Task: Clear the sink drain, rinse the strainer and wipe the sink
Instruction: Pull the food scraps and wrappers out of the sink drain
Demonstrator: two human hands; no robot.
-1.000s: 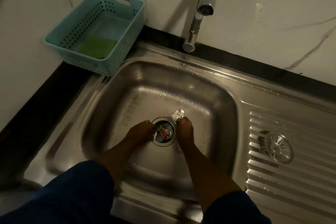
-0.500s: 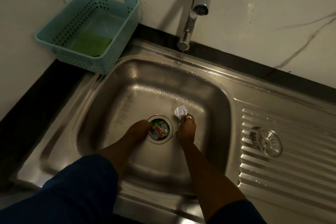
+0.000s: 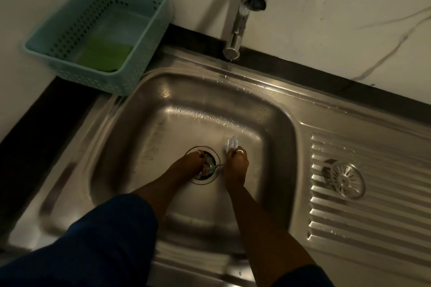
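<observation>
The steel sink (image 3: 163, 123) has its round drain (image 3: 206, 179) open, with coloured scraps (image 3: 208, 169) inside. My left hand (image 3: 186, 166) reaches into the drain, its fingers curled onto the scraps. Just right of the drain, my right hand (image 3: 236, 165) is closed on a crumpled white wrapper (image 3: 231, 143) that sticks up above the fingers. The round metal strainer (image 3: 346, 180) lies on the ribbed drainboard (image 3: 373, 228) to the right, apart from both hands.
A chrome faucet (image 3: 245, 7) rises at the back, with its spout over the basin's far side. A teal perforated basket (image 3: 149, 37) stands at the back left on the black counter and holds a green sponge (image 3: 102, 53). A marble wall lies behind.
My left hand has moved from the drain's left rim into the drain, over the scraps. My right hand has stayed beside the drain, still holding the wrapper. The view has moved closer.
</observation>
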